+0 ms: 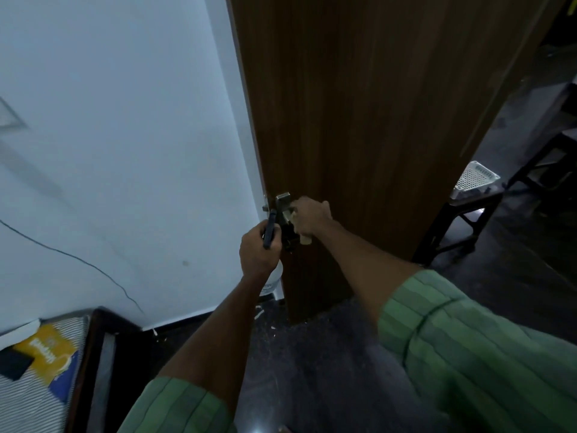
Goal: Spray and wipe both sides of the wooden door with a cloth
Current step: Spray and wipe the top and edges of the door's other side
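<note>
The door (359, 120) is dark, matt wood grain, its handle plate (282, 200) dull metal, the floor (312, 370) glossy stone.

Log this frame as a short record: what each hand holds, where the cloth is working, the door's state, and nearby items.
left hand: grips spray bottle, nozzle up
right hand: holds cloth against the door handle
wooden door: open, its edge beside the white wall
nearby: white basket on a dark stool, right of the door
floor: dark
</note>
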`<state>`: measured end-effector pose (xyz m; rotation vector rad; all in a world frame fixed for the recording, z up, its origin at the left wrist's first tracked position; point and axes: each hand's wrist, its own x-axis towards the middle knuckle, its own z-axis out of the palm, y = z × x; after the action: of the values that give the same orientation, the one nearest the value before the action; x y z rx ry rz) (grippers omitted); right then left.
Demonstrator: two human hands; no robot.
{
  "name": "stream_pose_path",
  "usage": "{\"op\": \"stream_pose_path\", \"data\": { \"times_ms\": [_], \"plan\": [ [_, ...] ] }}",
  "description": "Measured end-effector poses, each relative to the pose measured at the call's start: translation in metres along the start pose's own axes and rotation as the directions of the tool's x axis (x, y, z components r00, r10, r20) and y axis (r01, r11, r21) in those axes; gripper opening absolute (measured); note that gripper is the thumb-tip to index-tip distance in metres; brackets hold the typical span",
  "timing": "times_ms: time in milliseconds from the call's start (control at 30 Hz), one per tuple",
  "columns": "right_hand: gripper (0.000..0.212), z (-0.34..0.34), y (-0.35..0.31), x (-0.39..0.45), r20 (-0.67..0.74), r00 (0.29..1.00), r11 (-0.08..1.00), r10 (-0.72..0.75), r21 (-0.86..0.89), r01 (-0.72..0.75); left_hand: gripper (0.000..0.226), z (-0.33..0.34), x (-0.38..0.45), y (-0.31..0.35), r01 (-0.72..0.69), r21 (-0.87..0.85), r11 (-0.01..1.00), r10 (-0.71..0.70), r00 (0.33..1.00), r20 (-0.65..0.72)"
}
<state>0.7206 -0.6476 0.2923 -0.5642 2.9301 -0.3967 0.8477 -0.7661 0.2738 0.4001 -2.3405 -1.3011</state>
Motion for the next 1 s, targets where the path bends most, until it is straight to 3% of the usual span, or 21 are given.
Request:
{"op": "stream_pose_path", "data": {
  "times_ms": [33, 100, 233, 367, 533, 733, 800, 867, 933, 967, 1000],
  "plan": [
    [0.036, 0.004, -0.003, 0.003, 0.093, 0.995, 0.999, 0.031, 0.033, -0.034, 0.024, -0.002, -0.003, 0.000, -0.002, 0.007, 1.000, 0.002, 1.000, 0.004],
    [0.030, 0.015, -0.004, 0.000, 0.152, 0.985, 0.986, 0.083, 0.133, -0.104, 0.025, -0.006, -0.011, 0.001, -0.005, 0.013, 1.000, 0.005, 1.000, 0.014],
    [0.038, 0.014, -0.003, -0.012, 0.072, 0.996, 0.990, 0.048, 0.132, -0.057, 0.022, -0.014, -0.023, 0.002, -0.041, 0.043, 0.998, 0.039, 0.998, 0.045],
    [0.019, 0.022, 0.006, -0.038, 0.019, 0.997, 0.991, 0.076, 0.110, -0.078, 0.022, -0.019, -0.044, 0.000, -0.054, 0.055, 0.997, 0.050, 0.996, 0.071],
    [0.004, 0.022, 0.027, -0.087, -0.058, 0.970, 0.961, 0.237, 0.158, -0.226, 0.020, -0.012, -0.074, 0.014, -0.065, 0.025, 0.998, 0.062, 0.994, 0.094],
    [0.013, 0.023, 0.067, -0.170, -0.094, 0.910, 0.855, 0.405, 0.390, -0.340, 0.022, 0.012, -0.117, 0.031, -0.109, -0.004, 0.994, 0.109, 0.989, 0.098],
    [0.018, 0.030, 0.076, -0.207, -0.206, 0.832, 0.758, 0.516, 0.563, -0.330, 0.021, 0.024, -0.134, 0.038, -0.128, -0.015, 0.992, 0.128, 0.986, 0.105],
    [0.018, 0.036, 0.073, -0.237, -0.280, 0.642, 0.541, 0.714, 0.803, -0.251, 0.024, 0.033, -0.146, 0.044, -0.114, -0.029, 0.993, 0.117, 0.987, 0.109],
    [0.010, 0.042, 0.069, -0.267, -0.177, 0.439, 0.262, 0.881, 0.955, -0.141, 0.025, 0.046, -0.161, 0.052, -0.069, -0.053, 0.996, 0.075, 0.988, 0.137],
    [0.008, 0.047, 0.065, -0.281, -0.121, 0.397, 0.179, 0.910, 0.977, -0.114, 0.025, 0.052, -0.168, 0.057, -0.044, -0.070, 0.997, 0.055, 0.986, 0.159],
    [0.006, 0.054, 0.064, -0.296, -0.119, 0.394, 0.168, 0.911, 0.982, -0.091, 0.023, 0.059, -0.177, 0.064, -0.035, -0.082, 0.996, 0.050, 0.981, 0.188]
  ]
}}
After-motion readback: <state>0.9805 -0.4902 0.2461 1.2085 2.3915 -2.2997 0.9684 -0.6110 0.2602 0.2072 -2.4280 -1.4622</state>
